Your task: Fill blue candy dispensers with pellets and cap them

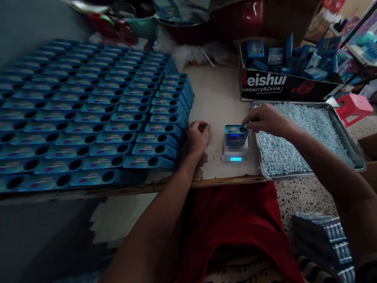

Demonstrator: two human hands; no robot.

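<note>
A small blue box [235,134] with a round hole in its top stands on a little scale [235,154] whose display glows blue. My right hand [266,120] hovers at the box's right top corner, fingertips pinched together over the hole; what they pinch is too small to name. My left hand [198,135] rests on the table as a loose fist, just right of the rows of blue boxes [88,114], touching none of them clearly. Nothing shows inside that fist.
A metal tray [347,141] of small pale blue pellets lies right of the scale. Behind it a black carton [282,88] holds loose blue boxes. Bowls and plastic sit at the back. A red stool [355,106] and stacked blue packs [326,236] are on the floor.
</note>
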